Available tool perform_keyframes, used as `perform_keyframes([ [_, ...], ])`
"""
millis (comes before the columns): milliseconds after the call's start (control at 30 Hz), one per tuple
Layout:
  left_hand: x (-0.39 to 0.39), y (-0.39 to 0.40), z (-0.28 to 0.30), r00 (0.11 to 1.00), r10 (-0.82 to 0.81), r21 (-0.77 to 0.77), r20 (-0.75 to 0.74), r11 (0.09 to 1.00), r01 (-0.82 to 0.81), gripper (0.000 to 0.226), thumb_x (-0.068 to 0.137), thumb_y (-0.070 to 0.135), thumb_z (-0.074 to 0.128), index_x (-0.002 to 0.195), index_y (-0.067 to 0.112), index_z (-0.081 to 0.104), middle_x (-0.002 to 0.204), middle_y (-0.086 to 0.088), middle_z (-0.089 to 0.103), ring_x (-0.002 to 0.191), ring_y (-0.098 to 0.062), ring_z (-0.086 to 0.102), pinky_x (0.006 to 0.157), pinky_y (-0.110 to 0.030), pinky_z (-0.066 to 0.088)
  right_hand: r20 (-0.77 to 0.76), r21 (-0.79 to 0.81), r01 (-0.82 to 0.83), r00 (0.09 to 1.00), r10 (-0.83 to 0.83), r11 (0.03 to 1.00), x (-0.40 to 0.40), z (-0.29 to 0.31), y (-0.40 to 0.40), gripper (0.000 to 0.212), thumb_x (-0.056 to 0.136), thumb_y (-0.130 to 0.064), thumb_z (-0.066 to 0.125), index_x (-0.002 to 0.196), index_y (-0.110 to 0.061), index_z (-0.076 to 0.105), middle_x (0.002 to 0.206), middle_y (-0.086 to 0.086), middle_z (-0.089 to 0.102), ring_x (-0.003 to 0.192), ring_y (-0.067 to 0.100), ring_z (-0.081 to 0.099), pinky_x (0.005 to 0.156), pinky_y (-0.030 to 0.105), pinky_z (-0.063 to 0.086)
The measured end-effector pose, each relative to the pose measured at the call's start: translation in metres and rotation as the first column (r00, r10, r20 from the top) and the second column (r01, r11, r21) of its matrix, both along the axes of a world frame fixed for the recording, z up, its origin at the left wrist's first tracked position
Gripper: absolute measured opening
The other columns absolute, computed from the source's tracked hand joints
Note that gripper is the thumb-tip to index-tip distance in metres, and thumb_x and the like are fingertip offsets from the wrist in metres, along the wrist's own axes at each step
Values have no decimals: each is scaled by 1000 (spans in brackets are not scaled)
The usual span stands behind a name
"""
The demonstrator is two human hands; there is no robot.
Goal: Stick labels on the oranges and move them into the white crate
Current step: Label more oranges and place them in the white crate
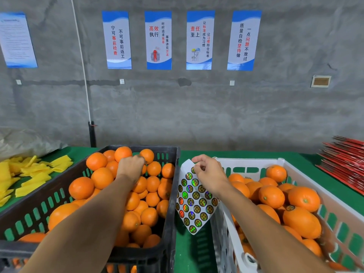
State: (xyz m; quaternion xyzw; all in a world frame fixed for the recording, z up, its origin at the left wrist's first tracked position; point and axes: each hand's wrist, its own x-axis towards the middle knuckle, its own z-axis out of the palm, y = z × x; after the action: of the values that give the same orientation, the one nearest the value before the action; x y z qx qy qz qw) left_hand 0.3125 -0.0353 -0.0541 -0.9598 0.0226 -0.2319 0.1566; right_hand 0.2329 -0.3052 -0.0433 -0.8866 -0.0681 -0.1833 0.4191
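Left forearm: reaches from the near left edge over the black crate (pixel 173 203), toward its far side.
Right forearm: reaches from the near right corner over the near-left corner of the white crate (pixel 222 229).
Black crate: near left on the green table (pixel 197 253), piled high with unlabelled oranges (pixel 102 177).
White crate: near right, just beside the black crate with a narrow strip of table between; it holds more oranges (pixel 271 196), and one of them (pixel 299 219) shows a round label on top.
Label sheet (pixel 194 200): white backing with rows of round holographic stickers, hanging in the gap between the two crates, its lower corner pointing down toward the table.
Right hand (pixel 208 176): pinches the top edge of the label sheet with thumb and curled fingers, above the gap.
Left hand (pixel 131 167): lies knuckles-up on the fruit at the far middle of the black crate, fingers curled down among the oranges; whether they grasp one cannot be told, as the fingertips are hidden.
Yellow foam pieces (pixel 37 174): scattered on the table to the left of the black crate.
Red flat stack (pixel 344 160): on the far right of the table, beyond the white crate.
Wall (pixel 197 105): grey concrete at the far side, with four blue-and-white posters (pixel 200 40) in a row and a white cord (pixel 82 66) running down to a black post.
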Motion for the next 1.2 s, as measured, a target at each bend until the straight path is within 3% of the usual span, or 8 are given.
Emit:
perform_keyframes([
  [133,-1,12,-9,998,-35,-120,45,992,41,20,105,24,47,89,19,59,88,1,62,72,-23,62,52,-33,41,-10,3,-15,1000,15,1000,0,0,0,28,104,-17,51,129,-25,63,95,-20,66,77,-1,63,53,4,42],
  [267,-6,20,-15,994,-94,-148,53,984,101,24,107,33,45,113,18,62,104,-2,67,85,-25,67,60,-35,50,-25,17,-30,999,31,999,-1,0,1,29,104,-16,52,129,-24,62,100,-13,71,84,6,68,59,8,43],
  [367,-8,16,-16,998,-69,-142,-9,988,67,43,104,39,52,143,21,44,122,-1,63,97,-25,68,60,-33,46,-36,23,-34,999,35,999,-1,0,-1,29,103,-16,53,130,-22,62,105,-9,72,84,-3,62,66,12,44],
  [467,-5,15,-17,999,-12,-160,-46,987,4,62,102,36,57,154,20,27,136,-5,52,105,-27,65,59,-33,44,-34,24,-37,999,38,999,0,0,-1,28,103,-15,53,129,-22,62,105,-9,72,86,-4,61,69,12,44],
  [833,16,9,-14,970,113,-348,-216,919,-184,62,99,26,61,153,16,32,123,-9,64,109,-30,66,69,-35,46,-30,19,-37,999,37,999,1,-1,0,28,101,-14,55,126,-22,64,96,-16,69,88,-5,60,70,12,44],
  [967,18,-1,0,985,10,-423,-174,902,-84,70,90,14,69,150,11,35,110,-13,66,95,-33,69,58,-36,50,-26,1,-31,999,31,1000,1,-1,0,28,102,-15,54,126,-23,64,92,-23,64,87,-6,59,70,11,43],
  [1067,12,-14,26,998,-4,-457,-62,889,-24,75,83,41,78,140,6,43,118,-16,66,104,-36,67,65,-39,50,-15,-4,-20,1000,20,1000,1,-1,0,28,103,-15,52,127,-24,64,93,-24,63,87,-7,58,71,10,42],
  [1200,-8,-45,75,972,-85,-528,219,827,192,67,71,60,70,117,14,53,101,-15,71,95,-41,68,68,-39,46,-22,-8,-17,1000,17,1000,1,0,1,27,104,-16,51,127,-24,63,92,-26,60,87,-8,57,71,9,41],
])
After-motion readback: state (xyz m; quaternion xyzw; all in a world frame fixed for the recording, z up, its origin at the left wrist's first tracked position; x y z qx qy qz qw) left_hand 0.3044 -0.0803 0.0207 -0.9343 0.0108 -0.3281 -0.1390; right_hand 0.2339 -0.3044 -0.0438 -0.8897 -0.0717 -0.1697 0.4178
